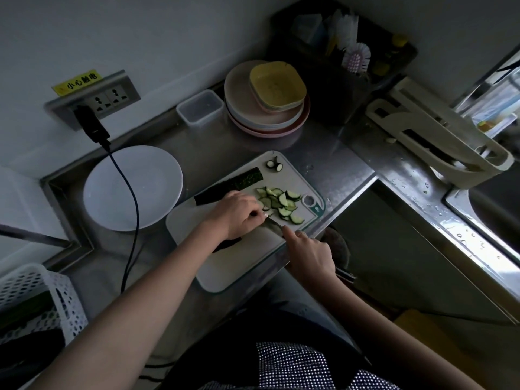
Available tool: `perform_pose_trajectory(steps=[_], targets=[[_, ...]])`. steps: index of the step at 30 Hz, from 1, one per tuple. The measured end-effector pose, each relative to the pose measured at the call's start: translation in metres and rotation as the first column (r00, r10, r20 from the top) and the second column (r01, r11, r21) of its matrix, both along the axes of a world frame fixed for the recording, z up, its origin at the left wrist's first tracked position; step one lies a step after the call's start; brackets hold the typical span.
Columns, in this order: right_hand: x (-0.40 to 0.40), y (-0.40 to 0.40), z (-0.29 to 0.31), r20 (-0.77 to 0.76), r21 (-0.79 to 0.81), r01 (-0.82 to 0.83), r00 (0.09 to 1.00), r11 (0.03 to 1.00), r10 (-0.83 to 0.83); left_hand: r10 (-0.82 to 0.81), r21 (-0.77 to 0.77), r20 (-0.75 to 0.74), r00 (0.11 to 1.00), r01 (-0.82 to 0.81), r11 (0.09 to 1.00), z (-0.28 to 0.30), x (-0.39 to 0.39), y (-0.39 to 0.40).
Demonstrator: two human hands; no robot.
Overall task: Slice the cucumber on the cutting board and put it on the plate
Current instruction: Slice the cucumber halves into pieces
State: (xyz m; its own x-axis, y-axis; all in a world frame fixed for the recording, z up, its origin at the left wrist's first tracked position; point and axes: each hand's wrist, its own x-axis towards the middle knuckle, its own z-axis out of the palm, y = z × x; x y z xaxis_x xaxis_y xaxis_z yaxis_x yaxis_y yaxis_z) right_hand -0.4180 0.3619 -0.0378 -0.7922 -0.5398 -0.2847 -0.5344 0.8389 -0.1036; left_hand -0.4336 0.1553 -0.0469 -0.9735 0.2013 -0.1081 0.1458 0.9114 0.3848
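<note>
A pale cutting board (247, 257) lies on the steel counter. On it a long dark cucumber half (233, 182) lies at the back, and a heap of cut cucumber slices (281, 202) sits at the right. My left hand (239, 213) curls its fingers down on a cucumber piece, mostly hidden beneath it. My right hand (311, 256) grips a knife (274, 225), forefinger along the blade's back, blade just beside the left fingertips. Two small end pieces (274, 165) lie at the board's far corner. An empty white plate (132, 187) stands left of the board.
A stack of plates and bowls (267, 108) and a clear container (201, 108) stand at the back. A black cable (132, 198) runs from the wall socket across the white plate. A white basket (36, 302) sits at the left; a sink (489, 204) lies to the right.
</note>
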Motion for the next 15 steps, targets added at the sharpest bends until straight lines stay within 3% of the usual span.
perform_pose_trajectory(steps=[4,6,8,11,13,15], targets=[[-0.002,-0.005,0.005,0.006,-0.008,-0.033,0.999,0.999,0.033,-0.035,-0.096,0.168,0.985,0.052,0.994,0.000,-0.011,0.007],[-0.002,-0.003,0.005,0.007,-0.010,-0.029,1.000,1.000,0.029,0.036,0.028,0.229,0.973,-0.044,0.999,0.000,-0.012,0.005],[-0.001,0.002,0.003,0.001,-0.035,-0.012,1.000,0.999,0.012,0.147,0.189,0.096,0.984,-0.163,0.968,0.003,-0.008,0.001],[-0.004,0.007,0.002,-0.003,-0.067,0.038,0.999,0.997,-0.038,0.199,0.186,-0.337,0.920,-0.142,0.972,0.003,0.001,-0.007],[-0.008,0.007,0.002,-0.007,-0.082,0.065,0.998,0.995,-0.066,0.053,0.083,-0.425,0.904,-0.019,0.996,-0.002,0.010,-0.005],[-0.011,0.004,0.002,-0.010,-0.128,0.106,0.994,0.986,-0.108,-0.131,-0.022,-0.373,0.918,0.132,0.991,-0.012,0.021,0.002]])
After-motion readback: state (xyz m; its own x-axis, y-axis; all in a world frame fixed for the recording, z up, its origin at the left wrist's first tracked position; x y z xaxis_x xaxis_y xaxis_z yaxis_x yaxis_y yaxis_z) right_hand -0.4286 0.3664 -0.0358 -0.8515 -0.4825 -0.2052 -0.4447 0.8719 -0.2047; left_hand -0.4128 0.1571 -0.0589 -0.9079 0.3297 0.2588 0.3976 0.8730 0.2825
